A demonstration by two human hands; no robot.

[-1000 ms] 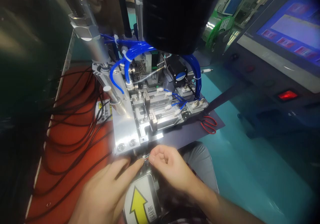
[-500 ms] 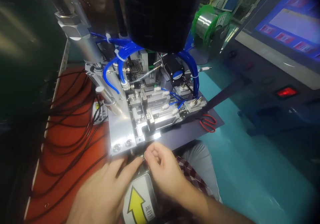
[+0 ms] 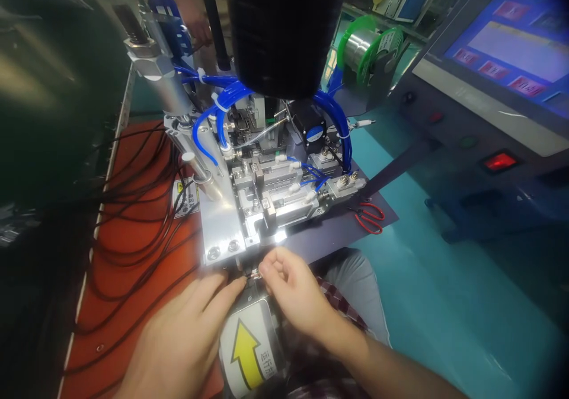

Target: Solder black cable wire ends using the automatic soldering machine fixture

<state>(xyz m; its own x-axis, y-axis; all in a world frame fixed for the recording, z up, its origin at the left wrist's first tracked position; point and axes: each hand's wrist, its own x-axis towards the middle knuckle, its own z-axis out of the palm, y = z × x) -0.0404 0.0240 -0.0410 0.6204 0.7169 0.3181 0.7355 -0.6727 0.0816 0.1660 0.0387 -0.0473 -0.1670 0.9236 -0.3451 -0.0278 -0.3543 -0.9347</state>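
Observation:
My left hand (image 3: 189,319) lies at the front edge of the machine's silver plate (image 3: 222,233), thumb and forefinger stretched forward and apart. Its thumb tip is beside a small shiny metal piece (image 3: 254,274) on the narrow track below the plate. From the other side my right hand (image 3: 293,289) comes in, fingers curled and thumb pressed to the forefinger in a pinch at this piece. What lies inside the pinch is hidden. Just under the hands sits a rounded cover (image 3: 249,348) with a yellow arrow label.
Air cylinders (image 3: 288,200) with blue hoses (image 3: 340,114) stand beyond the hands. Black cables (image 3: 133,257) run over the orange surface (image 3: 124,328) at left. Red-handled snips (image 3: 371,218), a solder wire spool (image 3: 362,49) and a control screen (image 3: 511,49) are right. Another person's hand (image 3: 200,28) shows behind.
The view has shifted slightly, with the machine now a little further right. My hands stand a bit further apart, and the small metal piece between them shows more clearly. Another person's hand has appeared behind.

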